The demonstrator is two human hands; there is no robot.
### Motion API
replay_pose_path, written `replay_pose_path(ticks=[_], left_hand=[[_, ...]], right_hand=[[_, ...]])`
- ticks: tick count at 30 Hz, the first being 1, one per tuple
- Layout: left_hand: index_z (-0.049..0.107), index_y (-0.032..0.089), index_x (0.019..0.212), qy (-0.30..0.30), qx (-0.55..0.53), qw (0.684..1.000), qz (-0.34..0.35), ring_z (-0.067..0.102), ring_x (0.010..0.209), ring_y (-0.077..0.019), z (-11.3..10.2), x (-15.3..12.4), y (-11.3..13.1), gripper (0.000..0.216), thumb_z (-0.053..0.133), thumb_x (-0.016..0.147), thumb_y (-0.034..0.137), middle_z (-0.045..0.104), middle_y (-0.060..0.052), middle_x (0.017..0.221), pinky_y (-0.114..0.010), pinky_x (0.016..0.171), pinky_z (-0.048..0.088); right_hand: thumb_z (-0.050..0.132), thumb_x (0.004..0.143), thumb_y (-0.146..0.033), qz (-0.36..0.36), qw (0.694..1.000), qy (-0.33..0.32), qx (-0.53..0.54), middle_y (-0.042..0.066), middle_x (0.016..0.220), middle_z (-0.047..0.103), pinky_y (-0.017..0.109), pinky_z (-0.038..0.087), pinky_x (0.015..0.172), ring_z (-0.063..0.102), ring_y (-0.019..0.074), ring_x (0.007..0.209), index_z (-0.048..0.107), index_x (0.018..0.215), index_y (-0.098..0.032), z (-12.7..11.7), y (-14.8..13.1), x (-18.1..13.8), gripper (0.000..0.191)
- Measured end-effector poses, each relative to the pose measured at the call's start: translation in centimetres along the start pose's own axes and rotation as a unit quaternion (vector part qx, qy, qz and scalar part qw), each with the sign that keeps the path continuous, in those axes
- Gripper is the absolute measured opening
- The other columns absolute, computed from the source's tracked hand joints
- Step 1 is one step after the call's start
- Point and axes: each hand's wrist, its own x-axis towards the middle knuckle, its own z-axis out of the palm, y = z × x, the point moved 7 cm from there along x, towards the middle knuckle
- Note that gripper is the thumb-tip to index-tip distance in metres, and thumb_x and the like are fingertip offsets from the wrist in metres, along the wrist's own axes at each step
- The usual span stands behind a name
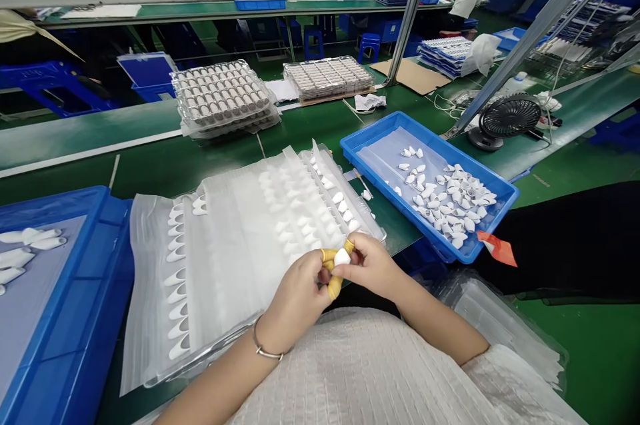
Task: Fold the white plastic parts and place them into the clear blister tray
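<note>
Both my hands meet in front of my chest over the near edge of a clear plastic tray (235, 238). My left hand (297, 298) and my right hand (367, 265) wear yellow finger cots and pinch a small white plastic piece (343, 256) between their fingertips. The tray is covered with translucent film and holds rows of similar white pieces. A blue bin (380, 145) with several loose white pieces lies to the right of the tray.
Another blue bin (95, 278) with a few white pieces stands at the left. Stacked trays of parts (225, 98) lie behind the green belt. A small black fan (503, 120) stands at the right, and empty clear trays (500, 325) lie beside my right arm.
</note>
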Motion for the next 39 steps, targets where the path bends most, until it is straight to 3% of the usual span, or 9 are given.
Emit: replay_pose_path(ticks=[2, 6, 9, 13, 19, 27, 34, 39], left_hand=[[0.055, 0.017, 0.088, -0.002, 0.030, 0.999, 0.019, 0.053, 0.066, -0.0149, 0.0, -0.1, 0.5, 0.008, 0.052, 0.081, 0.019, 0.054, 0.001, 0.071, -0.029, 0.062, 0.045], [0.055, 0.018, 0.091, -0.026, 0.025, 0.999, 0.004, 0.053, 0.066, -0.0143, 0.3, -0.3, 0.3, 0.013, 0.050, 0.080, 0.016, 0.056, 0.000, 0.076, -0.029, 0.063, 0.047], [0.057, 0.018, 0.094, -0.030, 0.028, 0.999, 0.001, 0.052, 0.066, -0.0141, 0.3, -0.3, 0.2, 0.015, 0.050, 0.081, 0.017, 0.056, 0.000, 0.075, -0.028, 0.062, 0.047], [0.058, 0.018, 0.092, -0.029, 0.044, 0.999, 0.005, 0.052, 0.067, -0.0156, 0.1, -0.3, 0.5, 0.013, 0.050, 0.080, 0.018, 0.055, 0.000, 0.073, -0.030, 0.063, 0.047], [0.058, 0.018, 0.096, -0.023, 0.055, 0.998, 0.016, 0.054, 0.067, -0.0159, 0.1, -0.2, 0.5, 0.018, 0.050, 0.080, 0.017, 0.058, -0.001, 0.076, -0.030, 0.062, 0.047], [0.049, 0.020, 0.081, 0.008, 0.136, 0.989, 0.062, 0.055, 0.066, -0.0167, 0.2, -0.5, 0.7, 0.006, 0.050, 0.080, 0.015, 0.056, -0.001, 0.072, -0.030, 0.060, 0.046], [0.036, 0.024, 0.072, 0.044, 0.198, 0.973, 0.110, 0.052, 0.061, -0.0166, 0.0, -0.9, 1.1, 0.018, 0.048, 0.082, 0.015, 0.052, 0.000, 0.066, -0.029, 0.056, 0.042], [0.035, 0.024, 0.073, 0.045, 0.200, 0.972, 0.115, 0.052, 0.062, -0.0173, 0.1, -0.8, 1.2, 0.019, 0.048, 0.082, 0.014, 0.052, 0.000, 0.067, -0.029, 0.057, 0.042]], right_hand=[[0.065, 0.084, -0.045, -0.008, 1.000, 0.007, -0.011, -0.005, 0.059, 0.038, 0.024, 0.027, 0.052, 0.034, 0.0094, 0.056, 0.040, 0.063, -0.019, 0.1, -0.4, 0.1, 0.042], [0.044, 0.094, -0.053, 0.038, 0.994, -0.017, 0.100, -0.004, 0.053, 0.042, 0.024, 0.029, 0.050, 0.038, 0.0096, 0.051, 0.041, 0.061, -0.019, 0.8, 0.3, 0.5, 0.047], [0.047, 0.091, -0.057, 0.081, 0.979, -0.024, 0.183, -0.006, 0.050, 0.040, 0.024, 0.027, 0.048, 0.035, 0.0089, 0.047, 0.045, 0.065, -0.019, 1.1, 1.2, 0.5, 0.046], [0.056, 0.086, -0.059, 0.062, 0.970, -0.026, 0.235, -0.007, 0.055, 0.037, 0.023, 0.023, 0.047, 0.029, 0.0079, 0.048, 0.047, 0.070, -0.019, 1.2, 1.0, 0.2, 0.044], [0.050, 0.090, -0.056, 0.097, 0.945, -0.004, 0.312, -0.006, 0.054, 0.041, 0.023, 0.022, 0.046, 0.032, 0.0079, 0.047, 0.046, 0.069, -0.019, 0.9, 1.0, -0.1, 0.043], [0.063, 0.081, -0.041, 0.127, 0.955, -0.026, 0.268, -0.007, 0.046, 0.044, 0.021, 0.026, 0.043, 0.033, 0.0069, 0.041, 0.052, 0.068, -0.018, 0.8, 0.7, -0.3, 0.028], [0.059, 0.073, -0.026, 0.135, 0.960, -0.017, 0.243, -0.007, 0.042, 0.048, 0.021, 0.032, 0.044, 0.039, 0.0075, 0.039, 0.054, 0.066, -0.018, 0.8, 1.0, -0.4, 0.012], [0.060, 0.075, -0.028, 0.132, 0.960, -0.005, 0.245, -0.006, 0.044, 0.049, 0.021, 0.033, 0.044, 0.041, 0.0077, 0.040, 0.055, 0.067, -0.018, 0.8, 1.1, -0.4, 0.014]])
